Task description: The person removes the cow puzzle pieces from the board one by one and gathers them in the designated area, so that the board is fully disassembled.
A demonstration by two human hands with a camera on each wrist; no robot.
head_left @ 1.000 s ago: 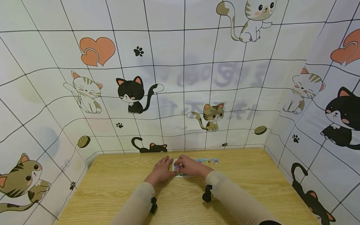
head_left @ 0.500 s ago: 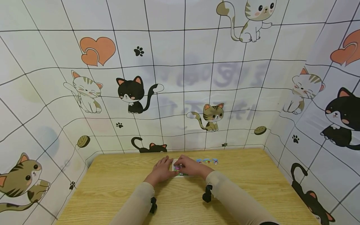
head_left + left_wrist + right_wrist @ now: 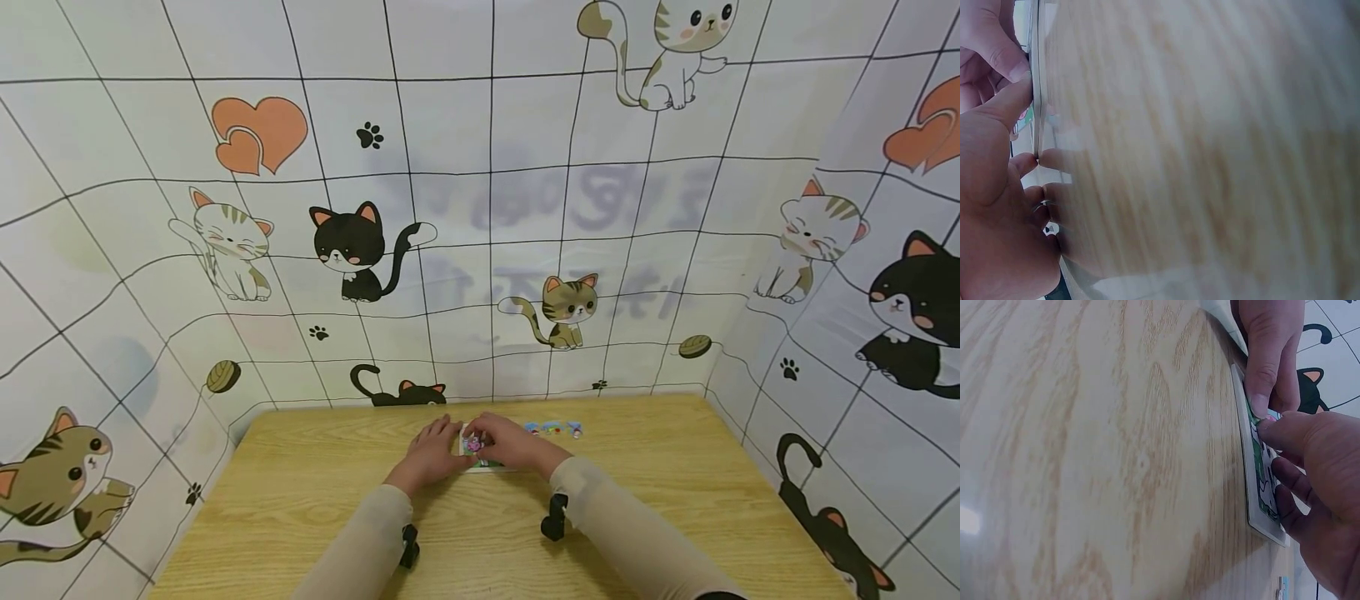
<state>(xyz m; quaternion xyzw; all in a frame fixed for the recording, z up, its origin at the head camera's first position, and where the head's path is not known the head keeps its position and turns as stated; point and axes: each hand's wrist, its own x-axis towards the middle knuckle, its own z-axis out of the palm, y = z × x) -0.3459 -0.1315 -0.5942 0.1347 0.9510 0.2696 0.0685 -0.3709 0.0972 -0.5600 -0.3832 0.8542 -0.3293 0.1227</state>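
Observation:
A flat jigsaw puzzle board (image 3: pixel 1249 462) with a white rim and a green and pink picture lies under both hands near the table's far side. My left hand (image 3: pixel 427 456) rests along its left edge, fingers extended, its thumb tip reaching onto the picture. From the right, my right hand (image 3: pixel 512 442) bends over the board, thumb and fingers pinching at a pink puzzle piece (image 3: pixel 473 445). In the right wrist view both thumbs nearly meet over the picture. The right hand hides much of the board.
Several small colourful puzzle pieces (image 3: pixel 553 429) lie in a row right of the board. The wooden table (image 3: pixel 645 500) ends at a cat-print wall covering (image 3: pixel 465 275) behind and at the sides. Both sleeved wrists carry black camera mounts (image 3: pixel 553 518).
Both hands stay in nearly the same place over the board. The right fingers shift very slightly, showing a little more of the pink picture.

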